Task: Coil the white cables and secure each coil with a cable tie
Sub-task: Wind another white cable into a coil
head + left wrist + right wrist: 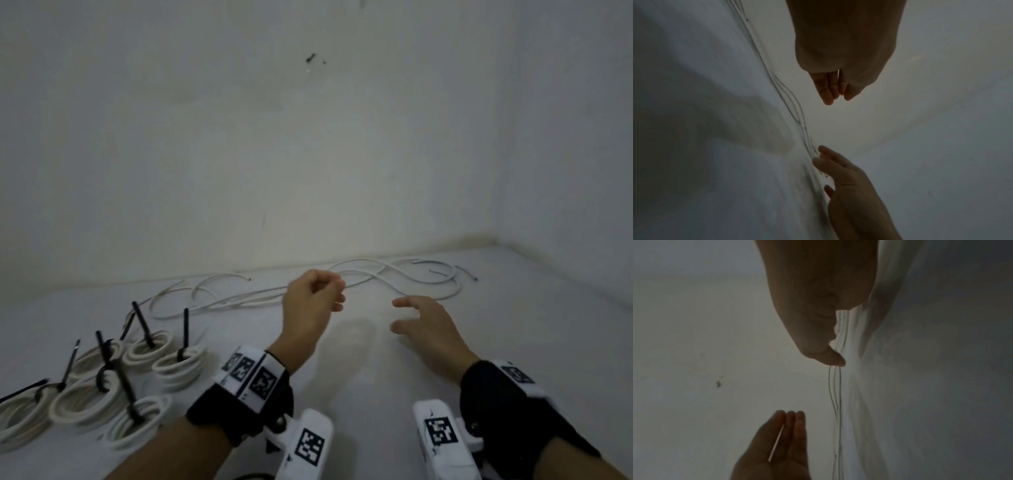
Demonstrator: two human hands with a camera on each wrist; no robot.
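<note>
Several loose white cables (376, 274) lie tangled along the back of the white table (359, 370), next to the wall. My left hand (318, 294) hovers just in front of them with loosely bent fingers that hold nothing. My right hand (411, 315) hovers to its right, fingers spread and empty. In the left wrist view my left hand (830, 87) hangs above the cables (791, 100), and my right hand (838, 168) reaches in from below. The right wrist view shows my right hand (824, 345) close to the cables (835, 386) and my left hand (789, 434) with straight fingers.
Several finished white coils (102, 394) lie at the table's front left, each bound with a black cable tie (142, 322) whose tail sticks up. A pale wall (308, 137) stands right behind the table and meets a second wall at the right corner.
</note>
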